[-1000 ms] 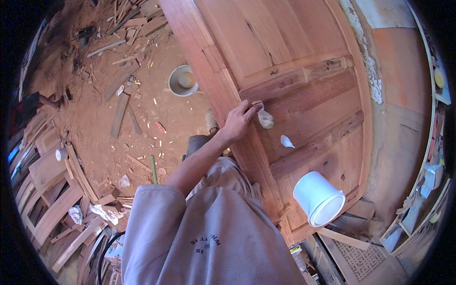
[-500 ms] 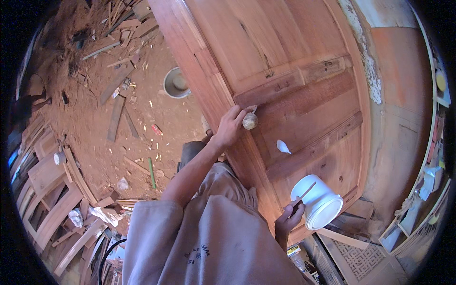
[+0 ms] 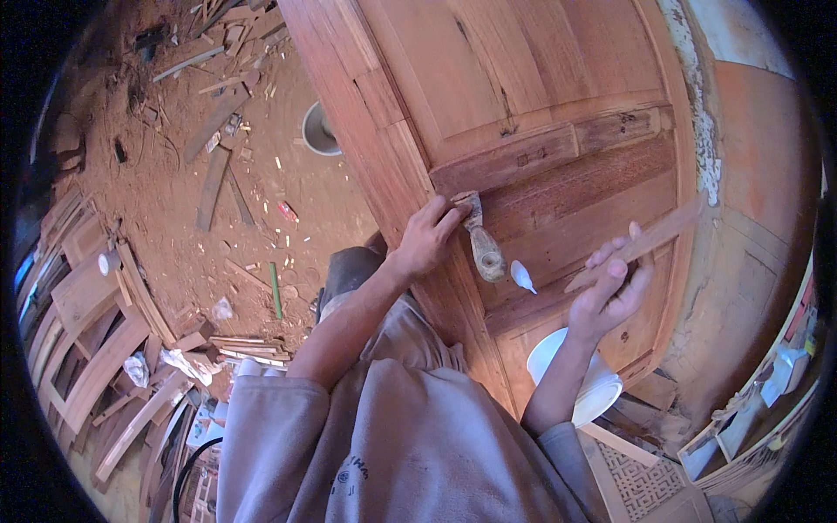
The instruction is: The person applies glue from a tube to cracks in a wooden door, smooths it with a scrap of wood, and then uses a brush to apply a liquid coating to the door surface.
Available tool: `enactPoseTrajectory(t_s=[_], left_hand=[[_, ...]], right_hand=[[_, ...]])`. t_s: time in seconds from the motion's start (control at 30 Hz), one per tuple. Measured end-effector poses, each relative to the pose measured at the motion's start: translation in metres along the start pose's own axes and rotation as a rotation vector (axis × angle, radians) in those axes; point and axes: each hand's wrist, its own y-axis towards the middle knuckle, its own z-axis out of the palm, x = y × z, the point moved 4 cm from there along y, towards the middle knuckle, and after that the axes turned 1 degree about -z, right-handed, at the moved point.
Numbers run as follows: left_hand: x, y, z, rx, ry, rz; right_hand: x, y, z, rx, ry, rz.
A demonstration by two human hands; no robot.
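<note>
Since the last frame our right hand had moved from beside the white bucket to beyond it, fingers curled around a wooden strip. Left hand, beyond and left of the bucket: fingertips pinched the hand tool at its far end, handle toward the bucket. We had bare wooden door beyond the bucket, its long edge under our left hand. Our right forearm hid part of the bucket; strip's outer tip blurred.

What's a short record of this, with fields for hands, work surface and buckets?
Left hand: pinching one end of a handled tool
Right hand: holding a flat wooden strip
Work surface: panelled wooden door, small white piece lying on it
White bucket: partly hidden by the right forearm
Grey bucket: on the floor, partly hidden by the door
</note>
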Motion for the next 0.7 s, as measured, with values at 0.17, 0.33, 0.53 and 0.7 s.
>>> enactPoseTrajectory(t_s=[0.17,0.33,0.53,0.7], left_hand=[[0.001,0.000,-0.002,0.010,-0.015,0.131],[0.003,0.000,-0.002,0.052,-0.003,0.094],[0.000,0.004,0.001,-0.017,-0.008,0.028],[0.004,-0.002,0.007,0.012,0.007,0.001]], right_hand=[[-0.009,0.009,0.010,0.067,0.015,-0.019],[-0.021,0.001,0.002,0.101,-0.012,-0.014],[-0.041,-0.013,-0.001,0.182,-0.107,0.165],[-0.060,0.026,0.031,0.467,-0.300,-0.009]])
